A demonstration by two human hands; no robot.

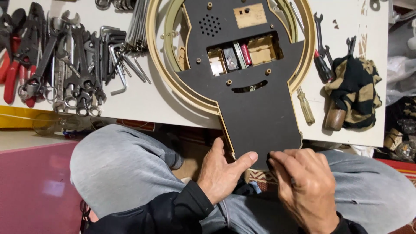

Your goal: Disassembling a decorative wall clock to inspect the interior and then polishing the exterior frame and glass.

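— What is carried by the white tabletop (173, 108)?

— A large clock case (242, 65) is laid face down across its near edge, black back panel up, with the long lower part (264, 125) overhanging that edge above the lap. Spanners (73, 65) and pliers (17, 52) are spread toward the left edge, hex keys (125, 65) beside them; a striped cloth (355, 91) and a clear-handled screwdriver (306, 106) are seen toward the right edge.

— Which step seems to be in hand?

— The bottom end of the panel is being worked at, judging by the hands. The left hand (223, 173) is spread open, thumb laid against the panel's lower edge. The right hand's (303, 182) grip is pinched at that edge; whether something small is held cannot be told.

— What is called for next?

— Probably the overhanging end must be steadied while the lower edge is freed or seated evenly.
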